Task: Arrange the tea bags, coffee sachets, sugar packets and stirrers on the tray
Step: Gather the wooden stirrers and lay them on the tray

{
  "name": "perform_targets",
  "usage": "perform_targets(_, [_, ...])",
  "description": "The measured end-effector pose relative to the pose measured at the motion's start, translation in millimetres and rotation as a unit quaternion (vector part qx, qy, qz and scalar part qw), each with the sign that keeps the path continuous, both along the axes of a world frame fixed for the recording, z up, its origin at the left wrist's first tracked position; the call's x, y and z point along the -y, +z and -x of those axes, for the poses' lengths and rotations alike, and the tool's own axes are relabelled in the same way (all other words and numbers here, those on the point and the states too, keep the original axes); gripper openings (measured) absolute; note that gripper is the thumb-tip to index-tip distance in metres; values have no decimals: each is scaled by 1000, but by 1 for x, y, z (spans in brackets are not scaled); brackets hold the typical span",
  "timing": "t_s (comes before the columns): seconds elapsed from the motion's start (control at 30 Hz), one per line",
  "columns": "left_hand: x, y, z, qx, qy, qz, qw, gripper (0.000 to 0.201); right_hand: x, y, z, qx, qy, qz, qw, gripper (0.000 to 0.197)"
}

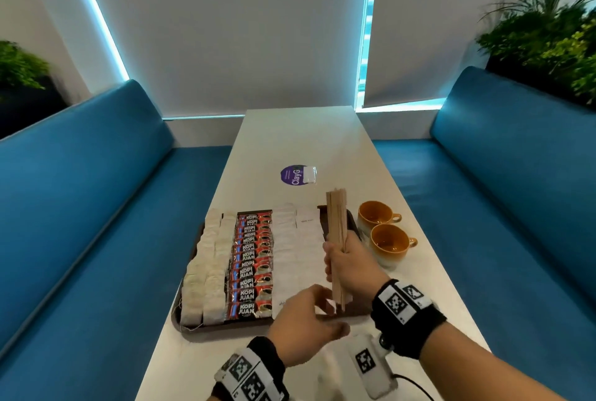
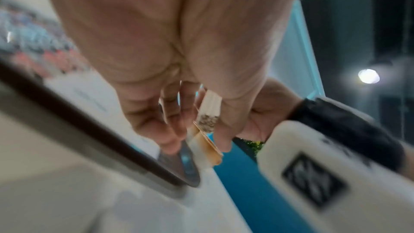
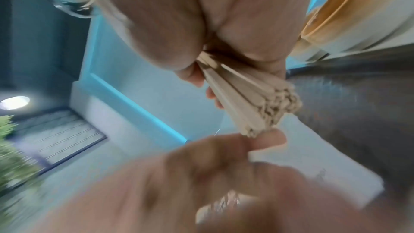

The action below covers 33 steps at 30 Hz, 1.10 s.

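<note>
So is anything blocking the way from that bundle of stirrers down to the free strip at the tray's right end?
Mostly clear. The right hand grips the stirrers above the bare strip of tray. Only the left hand is close, its fingers at the bundle's lower end. The two cups stand off the tray to the right.

Hidden and blurred parts
Left hand (image 1: 304, 323) is covering the near sugar packets (image 1: 292, 258); tray (image 2: 94, 130) is smearing with blur in left wrist view.

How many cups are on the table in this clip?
2. One orange cup stands right of the tray, farther from the camera; the second cup stands just nearer. Neither is hidden.
</note>
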<state>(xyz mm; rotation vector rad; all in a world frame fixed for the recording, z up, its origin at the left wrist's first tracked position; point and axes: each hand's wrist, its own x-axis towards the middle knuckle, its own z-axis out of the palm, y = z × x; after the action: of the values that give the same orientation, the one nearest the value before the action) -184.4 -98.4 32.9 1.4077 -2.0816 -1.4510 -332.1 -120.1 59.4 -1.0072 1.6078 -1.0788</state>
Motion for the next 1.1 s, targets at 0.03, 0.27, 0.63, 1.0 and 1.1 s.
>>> perform_targets(0.03, [4,-1,-5,52,-1,72,996,38,13,-2,8,1,-21,-20,1000,14])
perform_targets(0.27, [27,-21,-41,288,-19,235,928,18,72,-26,43,-150,-14,-167,974,16])
perform_targets(0.63, [43,-40,-58,311,-39,223,923,24,110,-50,41,-352,52,-214,910,29])
perform_targets(1.0, [44,-35,-64,298,-42,170,938,23,111,-42,30,-435,61,-224,870,47])
perform_targets(1.1, [39,-34,-63,275,-14,166,947,15,106,-36,31,-461,80,-211,858,43])
